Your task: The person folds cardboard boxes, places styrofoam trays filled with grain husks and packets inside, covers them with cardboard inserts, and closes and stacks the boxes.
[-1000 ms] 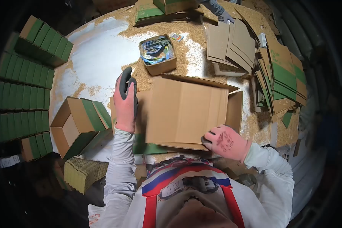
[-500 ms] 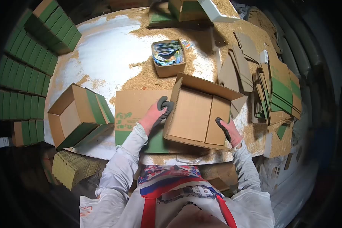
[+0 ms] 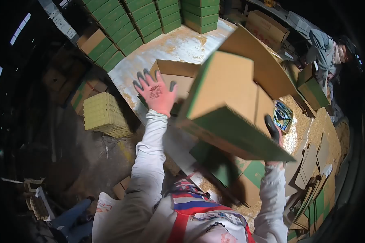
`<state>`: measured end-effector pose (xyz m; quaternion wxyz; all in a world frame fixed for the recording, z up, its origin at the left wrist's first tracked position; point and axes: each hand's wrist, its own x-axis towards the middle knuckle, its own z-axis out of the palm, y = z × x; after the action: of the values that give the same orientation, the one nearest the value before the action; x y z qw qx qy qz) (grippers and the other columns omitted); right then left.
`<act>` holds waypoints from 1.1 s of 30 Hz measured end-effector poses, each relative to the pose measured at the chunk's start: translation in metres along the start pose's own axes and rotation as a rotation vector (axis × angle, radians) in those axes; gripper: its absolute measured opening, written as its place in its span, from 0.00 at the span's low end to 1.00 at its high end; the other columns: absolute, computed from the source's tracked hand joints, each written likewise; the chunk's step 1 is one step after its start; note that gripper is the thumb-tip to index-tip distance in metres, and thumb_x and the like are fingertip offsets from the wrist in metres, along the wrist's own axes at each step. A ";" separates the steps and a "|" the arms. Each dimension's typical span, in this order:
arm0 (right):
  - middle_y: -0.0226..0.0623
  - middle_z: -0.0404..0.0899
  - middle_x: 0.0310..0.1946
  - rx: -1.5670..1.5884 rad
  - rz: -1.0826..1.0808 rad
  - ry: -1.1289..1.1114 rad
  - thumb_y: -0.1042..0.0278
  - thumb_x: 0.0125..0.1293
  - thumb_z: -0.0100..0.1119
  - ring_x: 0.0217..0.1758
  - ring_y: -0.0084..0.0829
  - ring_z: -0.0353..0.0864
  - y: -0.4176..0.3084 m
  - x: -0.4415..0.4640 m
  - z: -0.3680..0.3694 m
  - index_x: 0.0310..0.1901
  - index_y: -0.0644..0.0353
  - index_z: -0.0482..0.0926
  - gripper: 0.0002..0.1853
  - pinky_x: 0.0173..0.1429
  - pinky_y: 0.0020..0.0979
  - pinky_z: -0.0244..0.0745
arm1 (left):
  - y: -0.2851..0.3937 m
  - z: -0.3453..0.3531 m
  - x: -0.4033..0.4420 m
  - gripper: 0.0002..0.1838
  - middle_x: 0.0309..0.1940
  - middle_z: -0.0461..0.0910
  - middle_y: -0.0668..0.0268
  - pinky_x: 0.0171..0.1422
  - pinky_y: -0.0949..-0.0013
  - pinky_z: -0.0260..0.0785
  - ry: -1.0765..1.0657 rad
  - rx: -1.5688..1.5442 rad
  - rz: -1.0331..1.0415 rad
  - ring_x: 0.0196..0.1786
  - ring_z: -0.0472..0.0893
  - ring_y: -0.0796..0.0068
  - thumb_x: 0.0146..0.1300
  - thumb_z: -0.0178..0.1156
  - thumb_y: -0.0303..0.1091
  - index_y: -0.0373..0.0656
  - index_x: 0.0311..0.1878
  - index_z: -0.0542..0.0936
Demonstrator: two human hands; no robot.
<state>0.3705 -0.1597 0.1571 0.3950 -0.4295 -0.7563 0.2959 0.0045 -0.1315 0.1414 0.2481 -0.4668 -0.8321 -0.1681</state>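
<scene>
My right hand [image 3: 276, 135], in a pink and dark-grey glove, grips the side of a brown-and-green cardboard box [image 3: 227, 83]. This box is lifted and tilted above the table, slightly blurred, with a flap standing up at its far side. My left hand [image 3: 156, 93] is open, fingers spread, palm down by the near corner of a second open cardboard box [image 3: 178, 67] on the table. The lifted box partly hides the second one. Beneath lie flat green-and-brown cardboard pieces [image 3: 253, 174]. A small carton [image 3: 286, 117] holding colourful packets shows beyond my right hand.
Stacked green boxes [image 3: 134, 24] line the table's far edge. A stack of yellow egg trays [image 3: 105, 111] stands to the left, off the table. Folded cardboard [image 3: 316, 198] leans at lower right. A co-worker [image 3: 326, 56] handles a green-and-brown box [image 3: 312, 91] at upper right.
My view has swung left. The box is now raised and tilted toward the second box, carried by my right hand. My left hand has let go of it and spread its fingers.
</scene>
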 end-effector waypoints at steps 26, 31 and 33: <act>0.51 0.59 0.64 -0.857 0.388 0.072 0.42 0.59 0.52 0.71 0.48 0.50 0.121 -0.109 0.004 0.63 0.61 0.63 0.37 0.74 0.50 0.38 | 0.103 0.027 -0.210 0.32 0.49 0.76 0.45 0.59 0.58 0.64 -0.958 -0.683 0.213 0.53 0.74 0.48 0.61 0.55 0.41 0.30 0.63 0.61; 0.52 0.63 0.58 -0.893 0.329 0.182 0.36 0.53 0.56 0.66 0.52 0.55 0.106 -0.107 -0.048 0.61 0.61 0.65 0.41 0.71 0.55 0.40 | 0.113 -0.055 -0.148 0.22 0.45 0.79 0.55 0.52 0.69 0.69 -1.006 -1.307 -0.016 0.47 0.78 0.69 0.57 0.57 0.25 0.28 0.55 0.70; 0.51 0.65 0.53 -0.943 0.035 0.399 0.32 0.46 0.59 0.61 0.51 0.60 0.034 -0.086 -0.123 0.58 0.62 0.67 0.45 0.69 0.57 0.44 | 0.101 -0.057 -0.139 0.18 0.40 0.80 0.58 0.51 0.72 0.68 -0.861 -1.608 -0.076 0.45 0.77 0.73 0.54 0.59 0.24 0.28 0.49 0.75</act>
<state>0.5167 -0.2071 0.1639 0.2902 -0.6217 -0.7100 -0.1586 0.1671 -0.2060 0.1141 -0.4895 -0.4937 -0.4995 -0.5168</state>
